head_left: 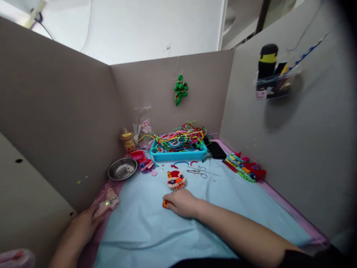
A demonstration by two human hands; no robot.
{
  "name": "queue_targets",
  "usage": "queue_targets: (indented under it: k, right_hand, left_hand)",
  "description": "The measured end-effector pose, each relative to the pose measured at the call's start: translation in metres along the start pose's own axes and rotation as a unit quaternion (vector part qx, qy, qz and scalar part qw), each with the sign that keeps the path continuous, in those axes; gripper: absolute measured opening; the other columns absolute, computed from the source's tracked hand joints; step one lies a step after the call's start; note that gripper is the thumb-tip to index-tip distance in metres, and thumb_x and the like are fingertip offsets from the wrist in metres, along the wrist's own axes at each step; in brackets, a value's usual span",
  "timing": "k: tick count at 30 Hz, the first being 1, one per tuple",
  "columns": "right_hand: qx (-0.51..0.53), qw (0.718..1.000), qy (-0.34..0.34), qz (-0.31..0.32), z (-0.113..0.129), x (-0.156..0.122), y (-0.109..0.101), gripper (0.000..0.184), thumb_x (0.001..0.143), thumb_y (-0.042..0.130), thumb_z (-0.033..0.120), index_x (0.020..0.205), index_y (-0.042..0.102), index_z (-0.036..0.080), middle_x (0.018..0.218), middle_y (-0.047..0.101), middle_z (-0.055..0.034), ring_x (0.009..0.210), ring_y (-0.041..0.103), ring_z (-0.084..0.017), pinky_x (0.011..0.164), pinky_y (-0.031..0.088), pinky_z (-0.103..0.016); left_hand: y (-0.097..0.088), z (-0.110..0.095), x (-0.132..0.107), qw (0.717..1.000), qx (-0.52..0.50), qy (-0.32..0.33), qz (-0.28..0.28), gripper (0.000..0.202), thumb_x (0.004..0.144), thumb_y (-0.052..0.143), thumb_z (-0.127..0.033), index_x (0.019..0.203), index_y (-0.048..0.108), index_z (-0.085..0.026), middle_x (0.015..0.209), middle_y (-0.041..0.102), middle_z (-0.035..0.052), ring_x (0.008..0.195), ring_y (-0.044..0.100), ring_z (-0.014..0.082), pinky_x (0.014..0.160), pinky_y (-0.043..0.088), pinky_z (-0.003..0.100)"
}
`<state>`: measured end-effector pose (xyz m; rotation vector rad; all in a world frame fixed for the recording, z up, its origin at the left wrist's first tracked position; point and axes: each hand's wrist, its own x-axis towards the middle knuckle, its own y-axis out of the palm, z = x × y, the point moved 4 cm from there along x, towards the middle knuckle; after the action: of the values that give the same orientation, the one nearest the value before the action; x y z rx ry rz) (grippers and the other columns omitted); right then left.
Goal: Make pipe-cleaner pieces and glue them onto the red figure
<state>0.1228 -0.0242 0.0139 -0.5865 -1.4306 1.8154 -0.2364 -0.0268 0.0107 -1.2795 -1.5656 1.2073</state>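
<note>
At the left edge of the table, my left hand [82, 225] has its fingers around a small pink device [107, 206] with a glowing green light. My right hand [181, 203] rests on the light blue cloth, closed on a small orange-and-red fuzzy piece [165, 204] that pokes out by the thumb; most of it is hidden. Just beyond the right hand sits a fuzzy lion-like head [176, 181] in red, cream and orange with blue eyes. Past it lie scissors [197, 172].
A blue tray [178, 156] heaped with colourful fuzzy strands stands at the back. A metal bowl [122, 169] of small white bits is on the left. A phone [216, 150] and several fuzzy pieces [245, 166] lie right. Grey partitions [167, 89] enclose the table.
</note>
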Motion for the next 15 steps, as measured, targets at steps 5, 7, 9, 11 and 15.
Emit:
queue_targets:
  k: [5,7,9,11,15]
  right_hand:
    - [-0.012,0.998,0.057,-0.009,0.0,0.002,0.005,0.034,0.079,0.055,0.048,0.098,0.062,0.021,0.08,0.069,-0.0072,0.074,0.063,-0.022,0.061,0.038,-0.026]
    - [0.016,0.998,0.059,-0.035,-0.004,0.0,-0.002,0.03,0.082,0.053,0.044,0.1,0.062,0.021,0.085,0.069,-0.0072,0.078,0.063,-0.022,0.064,0.04,-0.027]
    - [0.064,0.992,0.06,-0.088,-0.015,-0.003,-0.015,0.023,0.086,0.047,0.032,0.102,0.06,0.022,0.093,0.068,-0.0065,0.086,0.062,-0.021,0.071,0.041,-0.028]
    - [0.115,0.981,0.055,-0.147,-0.034,-0.007,-0.029,0.027,0.083,0.05,0.026,0.109,0.056,0.022,0.103,0.064,-0.0067,0.095,0.058,-0.02,0.08,0.041,-0.03]
    - [0.174,0.973,0.021,-0.147,-0.071,-0.004,-0.033,0.085,0.058,0.068,0.017,0.135,0.032,0.017,0.135,0.039,-0.0144,0.125,0.035,-0.027,0.101,0.031,-0.04]
  left_hand:
    - [0.005,-0.008,0.0,0.998,-0.014,0.054,-0.006,0.055,0.073,0.051,-0.037,0.125,0.049,-0.019,0.121,0.06,0.0103,0.108,0.056,0.0286,0.09,0.041,0.036]
    - [0.005,-0.01,0.0,0.998,-0.001,0.057,-0.008,0.057,0.075,0.048,-0.037,0.128,0.045,-0.016,0.121,0.059,0.0128,0.107,0.056,0.0287,0.09,0.041,0.036]
    - [0.004,-0.009,0.001,0.999,0.02,0.033,-0.007,0.058,0.078,0.044,-0.041,0.129,0.044,-0.015,0.113,0.063,0.0146,0.1,0.06,0.0299,0.086,0.043,0.038]
    - [0.004,-0.01,0.002,0.999,0.032,0.02,-0.007,0.057,0.078,0.043,-0.044,0.128,0.046,-0.016,0.108,0.065,0.0132,0.096,0.061,0.0301,0.084,0.044,0.038]
    - [0.004,-0.015,0.001,0.999,0.025,0.037,-0.019,0.056,0.078,0.043,-0.044,0.127,0.048,-0.016,0.112,0.063,0.0126,0.101,0.059,0.0289,0.087,0.044,0.036]
